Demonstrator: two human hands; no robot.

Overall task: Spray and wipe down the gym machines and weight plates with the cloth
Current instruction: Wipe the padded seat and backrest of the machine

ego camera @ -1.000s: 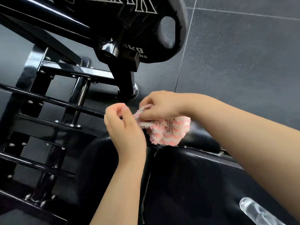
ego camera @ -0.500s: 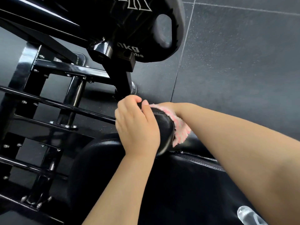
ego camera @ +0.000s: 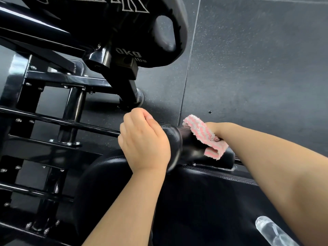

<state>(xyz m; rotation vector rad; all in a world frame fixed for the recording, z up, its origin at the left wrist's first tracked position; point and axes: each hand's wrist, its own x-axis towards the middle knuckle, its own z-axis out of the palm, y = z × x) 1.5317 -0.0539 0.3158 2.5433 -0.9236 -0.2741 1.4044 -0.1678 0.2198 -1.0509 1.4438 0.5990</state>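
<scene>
Cloth [ego camera: 204,134] is sliding rightward along the black roller pad [ego camera: 177,144] now. A second ago both hands were still bunching it up in the air over the seat, then half a second back it was wrapped round the pad close to the left hand [ego camera: 143,144]. So the folding is over and the actual wiping of this machine is happening, with the right-hand stretch of the roller getting covered.

Left hand is curling round the near-left end of the pad, gripping it, probably steadying it so it's not spinning. Right hand [ego camera: 213,128] is mostly tucked behind the cloth and the pad; only its wrist side is showing, so I'm guessing it's clutching the cloth but can't see the fingers.

Weight plate [ego camera: 134,23] is hanging up top, far side, cropped by the frame edge so the number is half missing. Something clear is poking in at the bottom right corner, maybe the spray bottle [ego camera: 271,231], too blurry to say.
</scene>
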